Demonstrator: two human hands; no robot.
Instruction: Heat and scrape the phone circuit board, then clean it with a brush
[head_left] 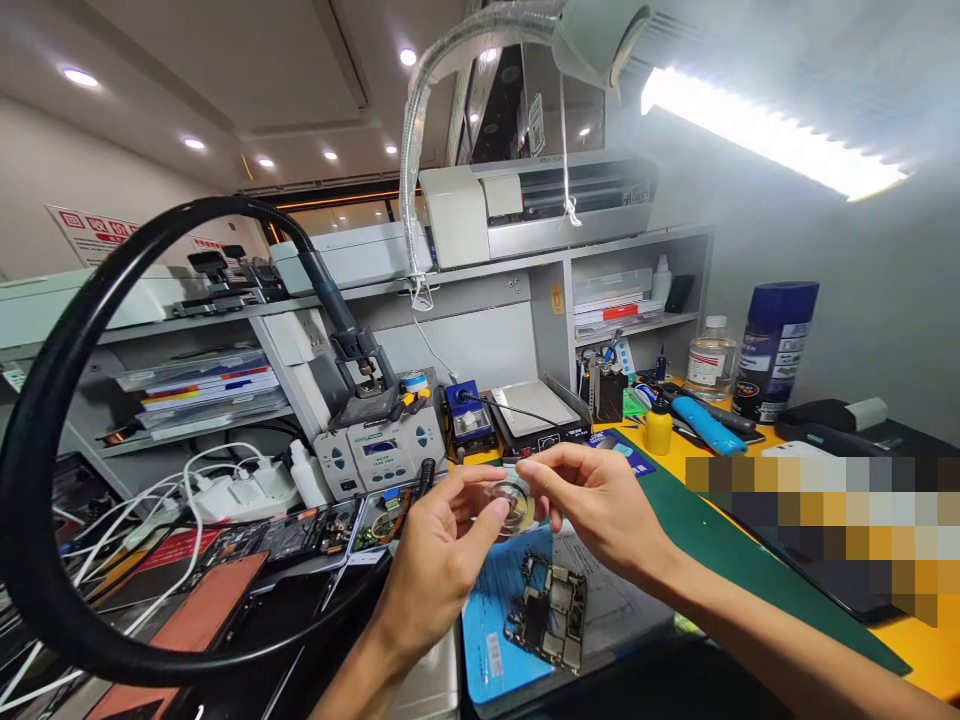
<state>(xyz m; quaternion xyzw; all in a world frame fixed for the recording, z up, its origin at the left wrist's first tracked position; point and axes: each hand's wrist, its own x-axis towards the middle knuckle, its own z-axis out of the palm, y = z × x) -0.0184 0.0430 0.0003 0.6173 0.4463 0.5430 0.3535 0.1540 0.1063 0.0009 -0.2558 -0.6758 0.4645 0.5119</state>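
Observation:
In the middle of the head view, my left hand [450, 540] grips a small round see-through item that looks like a roll of clear tape [519, 510], thumb on its near face. My right hand [592, 490] pinches at the upper edge of the same roll, fingertips closed; what lies between them is too small to make out. Just below both hands, a bare phone circuit board [551, 615] rests partly on a blue packet [491, 640] with a barcode label and partly on a grey mat [622, 610].
A thick black hose [45, 480] loops across the left, by a grey soldering station [382, 450]. Opened phone parts [292, 540] crowd the left bench. A yellow bottle [658, 430], blue tool [705, 425] and spray can [776, 350] stand or lie right. A bright lamp [772, 135] hangs overhead.

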